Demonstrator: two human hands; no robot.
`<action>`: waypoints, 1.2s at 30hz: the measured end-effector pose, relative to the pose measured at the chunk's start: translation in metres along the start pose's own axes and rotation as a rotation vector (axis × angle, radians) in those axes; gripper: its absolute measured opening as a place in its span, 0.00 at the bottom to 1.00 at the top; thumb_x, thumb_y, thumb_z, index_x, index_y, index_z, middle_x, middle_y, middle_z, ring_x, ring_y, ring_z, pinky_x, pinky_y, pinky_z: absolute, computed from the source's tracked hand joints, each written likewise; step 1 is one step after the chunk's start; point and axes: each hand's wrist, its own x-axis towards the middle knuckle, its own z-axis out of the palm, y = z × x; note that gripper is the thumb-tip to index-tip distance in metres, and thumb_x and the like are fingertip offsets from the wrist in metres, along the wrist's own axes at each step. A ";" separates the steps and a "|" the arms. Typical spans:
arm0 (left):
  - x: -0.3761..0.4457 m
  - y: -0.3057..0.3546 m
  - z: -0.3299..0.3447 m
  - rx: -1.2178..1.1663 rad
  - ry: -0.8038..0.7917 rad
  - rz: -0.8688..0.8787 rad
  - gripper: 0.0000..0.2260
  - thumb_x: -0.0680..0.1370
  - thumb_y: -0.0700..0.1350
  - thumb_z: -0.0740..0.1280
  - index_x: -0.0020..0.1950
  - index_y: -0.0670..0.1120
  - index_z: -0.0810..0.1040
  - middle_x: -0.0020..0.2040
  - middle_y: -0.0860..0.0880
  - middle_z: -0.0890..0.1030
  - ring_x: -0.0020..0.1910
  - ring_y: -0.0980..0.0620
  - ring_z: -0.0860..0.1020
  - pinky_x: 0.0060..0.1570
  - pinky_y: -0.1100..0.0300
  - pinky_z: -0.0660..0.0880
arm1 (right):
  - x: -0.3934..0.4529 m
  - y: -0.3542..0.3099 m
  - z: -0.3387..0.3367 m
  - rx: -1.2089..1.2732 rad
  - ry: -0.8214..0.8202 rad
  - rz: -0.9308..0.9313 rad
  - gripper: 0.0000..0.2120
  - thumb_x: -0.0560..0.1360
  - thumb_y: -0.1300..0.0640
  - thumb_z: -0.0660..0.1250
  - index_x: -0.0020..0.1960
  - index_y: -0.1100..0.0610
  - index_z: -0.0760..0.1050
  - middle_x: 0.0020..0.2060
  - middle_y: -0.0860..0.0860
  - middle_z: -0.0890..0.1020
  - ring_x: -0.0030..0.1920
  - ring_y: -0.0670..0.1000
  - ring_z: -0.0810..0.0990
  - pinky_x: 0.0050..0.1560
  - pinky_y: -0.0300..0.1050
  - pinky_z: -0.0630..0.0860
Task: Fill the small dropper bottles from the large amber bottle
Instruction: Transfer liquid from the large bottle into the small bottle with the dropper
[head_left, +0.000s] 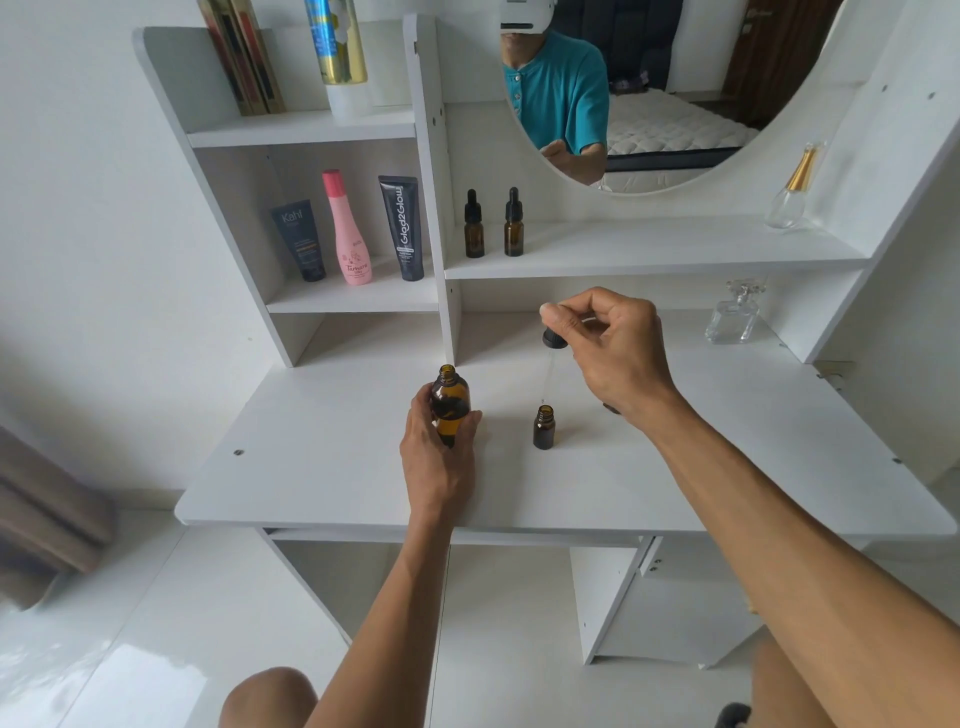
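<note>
The large amber bottle (450, 401) stands uncapped on the white desk (322, 467), and my left hand (439, 452) grips it from the near side. My right hand (608, 353) pinches a black dropper cap (551, 339) by its bulb; the thin glass pipette hangs down with its tip just above the open mouth of a small amber bottle (544, 427) standing on the desk to the right of the large one. Two more small dropper bottles, one (474, 226) beside the other (514, 224), stand capped on the shelf above.
Three cosmetic tubes and bottles, among them a pink one (347, 228), fill the left cubby. A clear perfume bottle (733, 318) sits at the desk's back right, and another with a gold cap (792, 192) on the upper shelf. A small dark object lies partly hidden behind my right wrist.
</note>
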 end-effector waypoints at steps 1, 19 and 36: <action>0.000 0.001 0.000 0.004 0.000 0.000 0.21 0.77 0.47 0.72 0.68 0.53 0.71 0.56 0.57 0.78 0.51 0.58 0.76 0.46 0.75 0.68 | 0.001 -0.002 0.001 0.012 0.004 -0.005 0.09 0.75 0.49 0.73 0.43 0.55 0.83 0.37 0.46 0.85 0.41 0.46 0.84 0.43 0.43 0.80; -0.001 0.002 -0.002 -0.032 -0.013 -0.006 0.21 0.77 0.46 0.72 0.67 0.54 0.71 0.57 0.57 0.78 0.53 0.57 0.76 0.46 0.77 0.67 | 0.030 -0.056 0.060 0.146 -0.069 -0.102 0.06 0.74 0.51 0.75 0.47 0.54 0.85 0.37 0.43 0.85 0.39 0.42 0.83 0.43 0.51 0.84; 0.000 0.000 -0.002 -0.044 -0.031 -0.003 0.21 0.77 0.47 0.72 0.69 0.52 0.71 0.59 0.54 0.80 0.54 0.55 0.78 0.52 0.65 0.74 | 0.006 -0.010 0.092 0.021 -0.258 -0.024 0.07 0.74 0.54 0.75 0.46 0.58 0.85 0.37 0.49 0.86 0.38 0.46 0.85 0.46 0.46 0.83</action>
